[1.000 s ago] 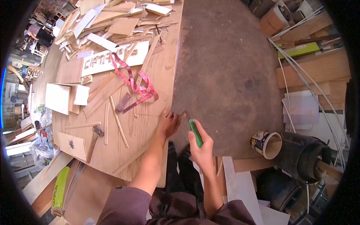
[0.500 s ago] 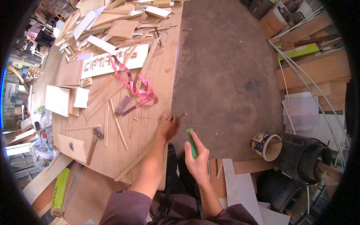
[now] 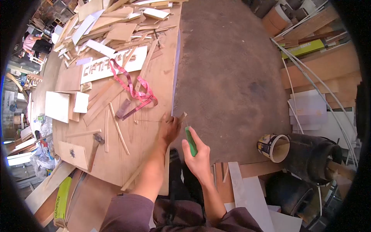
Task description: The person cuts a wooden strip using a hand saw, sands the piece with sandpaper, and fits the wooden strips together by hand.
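At the table's edge, my left hand is closed over a thin wooden strip, pressing it to the tabletop. The end of that strip pokes out past the edge, over the floor. My right hand grips a green-handled cutting tool just off the edge, beside the strip's end. A thin blade seems to run up from the handle; it is too faint to identify its kind or confirm contact. Left of my hands lie a pink measuring tape, a brownish block and a hammer.
Wood offcuts are heaped at the table's far end, near a white board with cut letters. To the right are a bucket, black drums and leaning boards. Another person works at far left.
The right hand and green-handled tool have risen slightly toward the strip's end. The left hand still holds the strip. The whole view has shifted a little.
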{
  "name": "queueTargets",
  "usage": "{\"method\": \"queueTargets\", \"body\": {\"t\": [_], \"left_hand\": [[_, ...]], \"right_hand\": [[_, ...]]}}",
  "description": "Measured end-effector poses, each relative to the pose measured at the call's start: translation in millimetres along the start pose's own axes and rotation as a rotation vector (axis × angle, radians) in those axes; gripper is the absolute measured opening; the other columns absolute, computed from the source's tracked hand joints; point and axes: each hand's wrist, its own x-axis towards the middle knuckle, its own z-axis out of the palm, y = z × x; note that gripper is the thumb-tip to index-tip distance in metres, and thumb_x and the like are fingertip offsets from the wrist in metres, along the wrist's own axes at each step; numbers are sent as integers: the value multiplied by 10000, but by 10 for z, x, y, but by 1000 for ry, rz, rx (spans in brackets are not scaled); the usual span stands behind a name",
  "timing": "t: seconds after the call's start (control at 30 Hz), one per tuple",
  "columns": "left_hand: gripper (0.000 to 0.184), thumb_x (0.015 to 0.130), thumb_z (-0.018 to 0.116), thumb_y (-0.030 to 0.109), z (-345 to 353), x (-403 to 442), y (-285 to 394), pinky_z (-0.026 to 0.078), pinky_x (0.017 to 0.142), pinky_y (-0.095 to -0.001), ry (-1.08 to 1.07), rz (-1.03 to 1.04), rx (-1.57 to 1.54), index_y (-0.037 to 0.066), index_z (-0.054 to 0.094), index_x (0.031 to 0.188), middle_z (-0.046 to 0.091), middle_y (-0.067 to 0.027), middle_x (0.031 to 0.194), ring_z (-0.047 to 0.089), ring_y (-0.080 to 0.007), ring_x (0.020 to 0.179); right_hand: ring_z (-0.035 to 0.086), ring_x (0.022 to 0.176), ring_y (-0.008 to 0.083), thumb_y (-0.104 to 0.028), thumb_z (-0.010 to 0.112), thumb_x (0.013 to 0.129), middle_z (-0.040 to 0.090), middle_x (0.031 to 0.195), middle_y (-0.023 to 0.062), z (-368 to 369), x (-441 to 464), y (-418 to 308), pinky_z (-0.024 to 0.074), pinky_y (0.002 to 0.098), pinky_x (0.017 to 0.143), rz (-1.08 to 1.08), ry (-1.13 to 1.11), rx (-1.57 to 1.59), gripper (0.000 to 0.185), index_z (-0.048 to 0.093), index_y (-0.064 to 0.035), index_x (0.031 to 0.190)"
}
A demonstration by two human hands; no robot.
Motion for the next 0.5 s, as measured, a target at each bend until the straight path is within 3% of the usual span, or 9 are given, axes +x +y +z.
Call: {"method": "queueTargets", "body": {"t": [0.1, 0.2, 0.27, 0.4, 0.5], "left_hand": [[203, 918, 593, 234, 150, 7, -78, 272, 1131, -532, 50, 3, 10, 36, 564, 954, 618, -111, 849, 624, -288, 922], [223, 924, 589, 245, 194, -67, -46, 271, 1133, -527, 94, -17, -98, 30, 548, 964, 618, -119, 832, 624, -289, 922], [232, 930, 588, 259, 66, -44, 2, 254, 1143, -526, -47, -140, -134, 36, 541, 973, 627, -128, 847, 621, -284, 943], [218, 948, 562, 260, 52, -24, -15, 232, 1156, -522, 68, -28, 10, 45, 543, 979, 625, -132, 870, 615, -274, 975], [209, 970, 527, 258, 10, -34, 18, 222, 1159, -524, -54, -68, 6, 51, 547, 977, 628, -129, 892, 610, -265, 991]], "right_hand": [[646, 688, 143, -143, 623, 924, 688, 898, 238, -142, -166, 146, 504, 300, 668, -104, 87, 34, 439, 554, 21, 1325], [664, 726, 125, -120, 625, 919, 703, 956, 229, -305, -392, -159, 507, 275, 677, -45, 83, 58, 445, 553, 4, 1340], [660, 736, 110, -94, 623, 915, 711, 966, 215, -363, -435, -107, 506, 262, 669, -27, 89, 66, 447, 553, -5, 1347], [647, 757, 93, -74, 619, 915, 719, 995, 197, -326, -359, 120, 511, 272, 682, -90, 186, 43, 441, 553, 5, 1344], [642, 814, 96, -92, 620, 921, 713, 1019, 216, -205, -346, 422, 515, 281, 724, -118, 311, 47, 419, 570, 12, 1324]]}}
